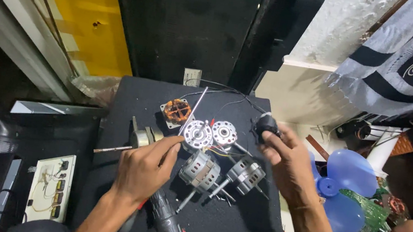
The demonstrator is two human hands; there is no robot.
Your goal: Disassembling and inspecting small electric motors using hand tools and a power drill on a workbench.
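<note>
Two hands work over our black worktop [232,230]: our left hand [146,167] pinches a thin metal rod [191,112], our right hand [288,159] grips a small black part [265,124]. Between them lie several small motors [202,169]; a blue fan blade [347,185] sits rightward.

Both hands fwd: left [146,164] pinching, right [288,159] fingers curled.

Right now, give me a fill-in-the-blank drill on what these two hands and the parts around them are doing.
1. The left hand pinches a thin metal ____ that points up toward the wall.
2. The right hand holds a small ____ part with wires trailing from it.
3. The fan blade right of the black mat is ____.
4. A cordless ____ lies on the mat below the left hand.

Missing words: rod; black; blue; drill
</note>
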